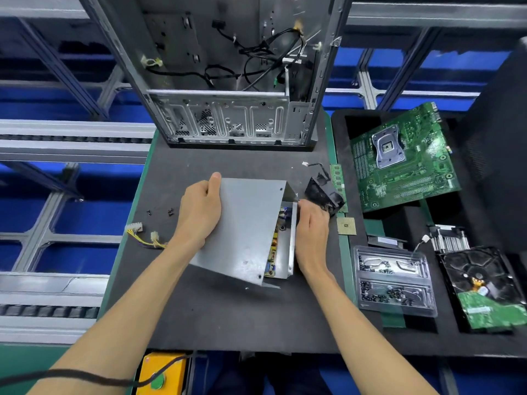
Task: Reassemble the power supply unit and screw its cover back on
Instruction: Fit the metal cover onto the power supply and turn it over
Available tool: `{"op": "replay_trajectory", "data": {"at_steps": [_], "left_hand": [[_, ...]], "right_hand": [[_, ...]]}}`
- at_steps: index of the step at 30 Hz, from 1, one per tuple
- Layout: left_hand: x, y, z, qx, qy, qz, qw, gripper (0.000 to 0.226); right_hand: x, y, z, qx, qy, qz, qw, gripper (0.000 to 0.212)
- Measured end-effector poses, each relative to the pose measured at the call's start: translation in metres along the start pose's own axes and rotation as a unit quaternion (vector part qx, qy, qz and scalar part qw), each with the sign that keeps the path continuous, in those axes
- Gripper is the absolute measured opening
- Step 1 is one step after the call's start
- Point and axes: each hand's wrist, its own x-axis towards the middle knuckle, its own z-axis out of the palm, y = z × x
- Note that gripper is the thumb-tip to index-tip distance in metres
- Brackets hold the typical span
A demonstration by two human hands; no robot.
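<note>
A grey metal power supply cover sits tilted over its base in the middle of the dark tabletop, circuit parts showing along the open right edge. The left hand grips the cover's left edge, thumb on top. The right hand is curled against the base's right wall. To seat it well, the cover likely needs lowering evenly until its screw holes align. Loose screws lie just left; a clear parts tray sits right.
</note>
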Motion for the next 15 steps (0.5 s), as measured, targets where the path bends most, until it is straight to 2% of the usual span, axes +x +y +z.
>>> {"op": "replay_trajectory", "data": {"at_steps": [5, 9, 15], "left_hand": [[0.001, 0.012, 0.006, 0.028, 0.012, -0.003, 1.0, 0.047], [0.006, 0.009, 0.006, -0.031, -0.007, -0.048, 0.998, 0.042], [0.0, 0.011, 0.009, -0.048, 0.004, -0.021, 0.999, 0.041]], "right_hand": [[-0.016, -0.032, -0.028, 0.127, 0.024, 0.042, 0.991, 0.043], [-0.028, -0.059, -0.039, 0.132, -0.027, -0.009, 0.991, 0.041], [-0.025, -0.075, -0.04, 0.105, -0.098, -0.054, 0.988, 0.028]]}}
